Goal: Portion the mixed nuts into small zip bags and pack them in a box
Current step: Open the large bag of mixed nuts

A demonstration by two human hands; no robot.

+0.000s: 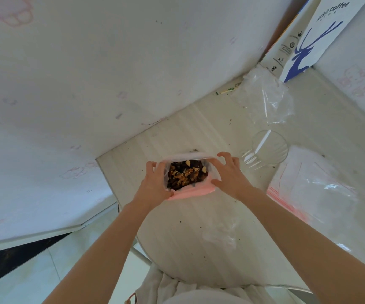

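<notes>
Holds the open bag of mixed nuts (187, 175) mid-surface (199, 227), with left grip (155, 183) clamped on its 9 o'clock rim and right grip (232, 173) curled round its 3 o'clock side, near a clear glass (269, 148) at 2 o'clock and flat zip bags (313, 189) at 4 o'clock.

The nut bag (187, 175) is set on the table (199, 216) at frame centre — a glass (269, 148) is placed right of it, zip bags (313, 189) at lower right, a box (322, 40) at upper right.
</notes>
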